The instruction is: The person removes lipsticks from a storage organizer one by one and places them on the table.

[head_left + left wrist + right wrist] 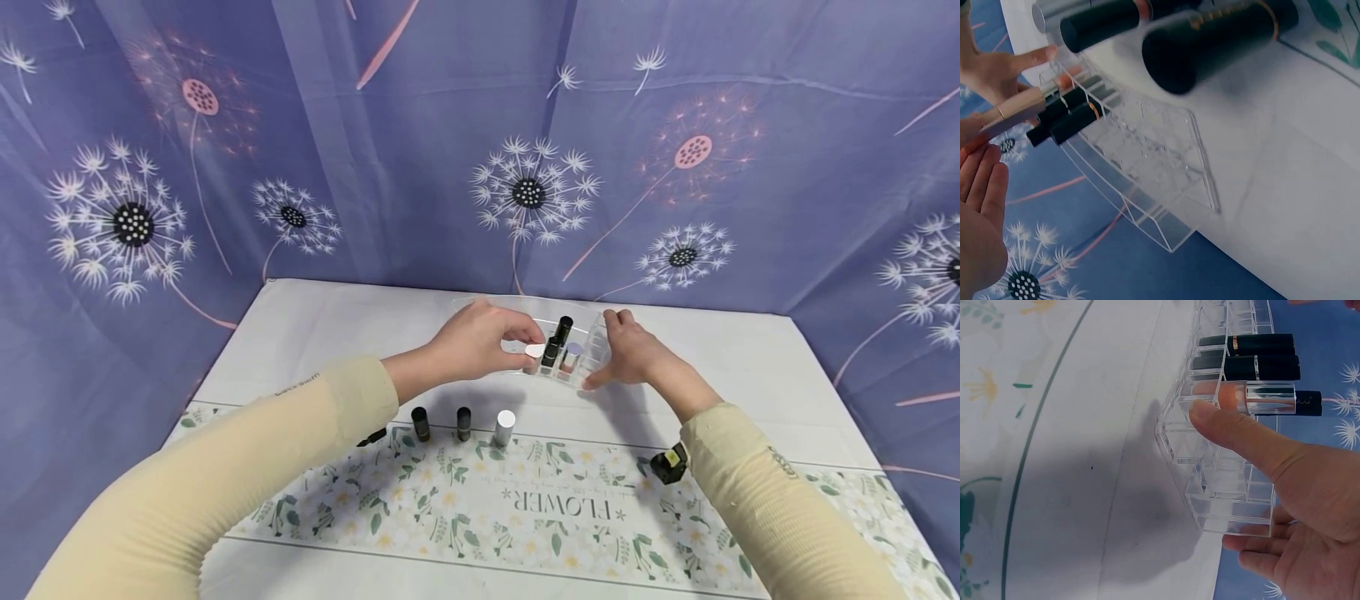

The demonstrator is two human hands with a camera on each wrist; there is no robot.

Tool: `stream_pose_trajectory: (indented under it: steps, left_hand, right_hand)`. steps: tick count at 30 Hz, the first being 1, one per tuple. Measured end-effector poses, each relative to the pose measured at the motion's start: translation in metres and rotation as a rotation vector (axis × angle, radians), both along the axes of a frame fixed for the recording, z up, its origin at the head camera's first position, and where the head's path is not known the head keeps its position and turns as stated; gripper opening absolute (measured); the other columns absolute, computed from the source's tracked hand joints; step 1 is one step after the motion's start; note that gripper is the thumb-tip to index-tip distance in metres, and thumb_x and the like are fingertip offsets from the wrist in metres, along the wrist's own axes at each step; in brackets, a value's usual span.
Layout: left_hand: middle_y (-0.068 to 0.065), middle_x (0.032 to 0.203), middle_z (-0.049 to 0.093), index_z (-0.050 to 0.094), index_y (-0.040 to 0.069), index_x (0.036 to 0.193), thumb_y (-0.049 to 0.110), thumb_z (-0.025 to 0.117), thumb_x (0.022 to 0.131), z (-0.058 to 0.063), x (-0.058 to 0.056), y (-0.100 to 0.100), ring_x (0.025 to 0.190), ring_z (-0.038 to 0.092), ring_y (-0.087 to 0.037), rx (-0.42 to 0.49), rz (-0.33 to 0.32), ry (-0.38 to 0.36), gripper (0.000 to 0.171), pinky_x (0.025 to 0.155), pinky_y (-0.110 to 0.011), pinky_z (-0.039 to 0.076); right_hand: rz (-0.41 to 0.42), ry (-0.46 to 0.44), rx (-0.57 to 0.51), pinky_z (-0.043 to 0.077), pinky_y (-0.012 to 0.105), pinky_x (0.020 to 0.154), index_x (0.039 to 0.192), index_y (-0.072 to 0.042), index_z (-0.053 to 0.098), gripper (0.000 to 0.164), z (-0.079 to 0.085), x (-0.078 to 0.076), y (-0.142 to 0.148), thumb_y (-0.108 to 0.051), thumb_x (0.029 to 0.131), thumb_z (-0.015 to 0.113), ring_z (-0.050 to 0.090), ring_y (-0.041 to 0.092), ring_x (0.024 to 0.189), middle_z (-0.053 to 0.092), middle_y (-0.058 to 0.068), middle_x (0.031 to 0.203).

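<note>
A clear, many-celled makeup organizer [597,343] stands on the white tabletop near the curtain. My right hand [633,348] grips its right end; in the right wrist view the thumb [1235,431] presses on the front while fingers reach behind. Over the organizer's left part, my left hand [487,337] pinches a lipstick tube [533,357] with a pale top; its lower end overlaps the cells in the head view. Beside it in the cells stand two black lipstick tubes [1275,367] and a peach tube [1230,395] with a silver band and a black end.
Two black tubes [421,423] and a silver-topped tube [504,427] stand in a row nearer me, by a floral table runner [555,500]. A black boxy thing [669,464] sits by the right sleeve. The dandelion-print curtain [420,167] closes off the back.
</note>
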State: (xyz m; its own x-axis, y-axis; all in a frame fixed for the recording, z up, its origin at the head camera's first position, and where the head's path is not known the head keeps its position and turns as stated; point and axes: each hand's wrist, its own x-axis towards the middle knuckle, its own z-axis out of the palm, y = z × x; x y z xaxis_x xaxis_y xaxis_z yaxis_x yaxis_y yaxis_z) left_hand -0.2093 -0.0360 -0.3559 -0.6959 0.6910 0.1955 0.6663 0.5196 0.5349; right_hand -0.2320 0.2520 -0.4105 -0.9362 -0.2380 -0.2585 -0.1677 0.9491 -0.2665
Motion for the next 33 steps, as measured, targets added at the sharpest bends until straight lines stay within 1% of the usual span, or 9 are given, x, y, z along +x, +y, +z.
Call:
stream_pose_trajectory:
  steps: [3, 7, 10, 12, 14, 17, 22, 27, 33]
  left_hand:
    - [0.005, 0.113, 0.081, 0.081, 0.019, 0.114, 0.025, 0.090, 0.089, -0.001, 0.005, 0.002, 0.107, 0.077, -0.012, 0.006, 0.000, -0.025, 0.028, 0.095, -0.033, 0.058]
    - [0.004, 0.112, 0.082, 0.081, 0.018, 0.114, 0.025, 0.091, 0.088, -0.001, 0.012, 0.005, 0.107, 0.077, -0.015, 0.001, -0.002, -0.051, 0.028, 0.106, -0.039, 0.053]
    - [0.005, 0.111, 0.082, 0.080, 0.019, 0.112, 0.025, 0.090, 0.088, -0.001, 0.018, 0.007, 0.107, 0.077, -0.015, -0.011, 0.005, -0.065, 0.026, 0.108, -0.042, 0.052]
    - [0.006, 0.110, 0.082, 0.080, 0.020, 0.111, 0.025, 0.090, 0.089, -0.002, 0.021, 0.009, 0.107, 0.077, -0.014, -0.025, 0.014, -0.076, 0.025, 0.105, -0.040, 0.053]
    - [0.006, 0.111, 0.081, 0.080, 0.021, 0.111, 0.025, 0.090, 0.089, -0.003, 0.024, 0.011, 0.107, 0.076, -0.014, -0.036, 0.023, -0.093, 0.024, 0.098, -0.037, 0.056]
    - [0.007, 0.111, 0.081, 0.080, 0.022, 0.111, 0.025, 0.090, 0.089, -0.005, 0.028, 0.014, 0.107, 0.076, -0.012, -0.053, 0.032, -0.116, 0.024, 0.096, -0.034, 0.057]
    - [0.009, 0.110, 0.081, 0.081, 0.024, 0.109, 0.026, 0.091, 0.088, -0.008, 0.034, 0.017, 0.107, 0.075, -0.011, -0.081, 0.012, -0.122, 0.023, 0.094, -0.033, 0.057]
    - [0.009, 0.108, 0.081, 0.081, 0.023, 0.108, 0.025, 0.091, 0.087, -0.014, 0.038, 0.020, 0.106, 0.076, -0.013, -0.080, -0.017, -0.139, 0.023, 0.093, -0.033, 0.057]
    - [0.009, 0.107, 0.081, 0.082, 0.022, 0.108, 0.024, 0.092, 0.087, -0.019, 0.042, 0.024, 0.105, 0.076, -0.013, -0.093, -0.021, -0.160, 0.024, 0.092, -0.029, 0.058]
  right_hand:
    - [0.001, 0.004, 0.000, 0.046, 0.066, 0.112, 0.158, 0.018, 0.018, 0.135, 0.000, 0.000, 0.000, -0.042, 0.071, 0.101, 0.049, 0.060, 0.132, 0.031, 0.044, 0.149]
    - [0.006, 0.008, 0.004, 0.047, 0.066, 0.111, 0.156, 0.018, 0.019, 0.133, 0.000, -0.001, 0.001, -0.043, 0.071, 0.101, 0.050, 0.060, 0.131, 0.033, 0.044, 0.147]
    - [0.006, 0.004, 0.006, 0.046, 0.065, 0.111, 0.157, 0.018, 0.019, 0.134, -0.001, -0.001, 0.001, -0.043, 0.071, 0.101, 0.049, 0.060, 0.131, 0.032, 0.044, 0.148]
    - [0.007, 0.004, 0.006, 0.047, 0.066, 0.111, 0.157, 0.018, 0.018, 0.135, 0.000, -0.001, 0.001, -0.043, 0.071, 0.101, 0.049, 0.060, 0.131, 0.032, 0.044, 0.148]
    - [0.005, 0.002, 0.004, 0.047, 0.066, 0.111, 0.157, 0.018, 0.018, 0.135, 0.000, -0.001, 0.001, -0.043, 0.071, 0.101, 0.050, 0.060, 0.131, 0.032, 0.044, 0.148]
    - [0.006, 0.005, 0.003, 0.047, 0.066, 0.111, 0.157, 0.018, 0.018, 0.135, 0.001, 0.000, 0.001, -0.044, 0.070, 0.101, 0.050, 0.060, 0.130, 0.032, 0.044, 0.147]
    - [0.008, 0.009, 0.001, 0.046, 0.066, 0.112, 0.156, 0.019, 0.019, 0.135, 0.000, 0.000, 0.001, -0.044, 0.070, 0.101, 0.049, 0.061, 0.131, 0.033, 0.045, 0.147]
    - [0.008, 0.008, -0.002, 0.046, 0.066, 0.112, 0.156, 0.019, 0.018, 0.137, 0.000, 0.000, 0.002, -0.044, 0.069, 0.102, 0.048, 0.061, 0.131, 0.033, 0.046, 0.146]
    - [0.009, 0.013, -0.001, 0.045, 0.066, 0.112, 0.157, 0.019, 0.018, 0.137, -0.001, 0.000, 0.002, -0.045, 0.069, 0.102, 0.048, 0.062, 0.132, 0.033, 0.046, 0.147]
